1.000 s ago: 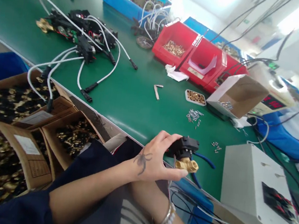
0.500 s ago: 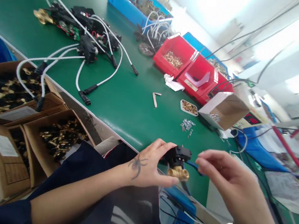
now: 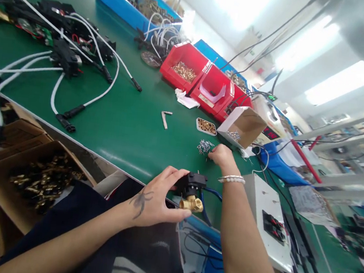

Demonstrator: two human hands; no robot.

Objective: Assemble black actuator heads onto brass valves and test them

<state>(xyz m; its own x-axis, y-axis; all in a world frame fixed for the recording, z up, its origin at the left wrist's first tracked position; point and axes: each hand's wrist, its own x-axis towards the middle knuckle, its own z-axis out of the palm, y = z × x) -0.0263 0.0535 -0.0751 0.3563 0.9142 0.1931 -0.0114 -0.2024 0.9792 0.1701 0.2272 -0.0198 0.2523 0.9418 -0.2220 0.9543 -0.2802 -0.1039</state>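
My left hand (image 3: pixel 158 197) is wrapped round a black valve with a brass body (image 3: pixel 191 204) at the table's front edge. Its thumb lies against the brass part and its fingers rest on the black top. A blue cable (image 3: pixel 214 193) runs out on the valve's right side. At the right edge of a small heap of silvery screws or pins (image 3: pixel 205 146), my right hand (image 3: pixel 222 155) has its fingers pinched together at the tabletop. Whatever is between those fingertips is too small to make out.
A small tray of brass pieces (image 3: pixel 206 126) and an open carton (image 3: pixel 245 125) lie beyond the heap. Red bins (image 3: pixel 183 68) stand behind. An L-shaped key (image 3: pixel 164 120) lies mid-table. Wired black assemblies (image 3: pixel 66 55) spread left. A grey-white box (image 3: pixel 270 225) stands right.
My right hand has moved from beside the valve out to the heap of small metal pieces, its fingers now pinched. The left hand keeps hold of the valve. The camera view has turned right.
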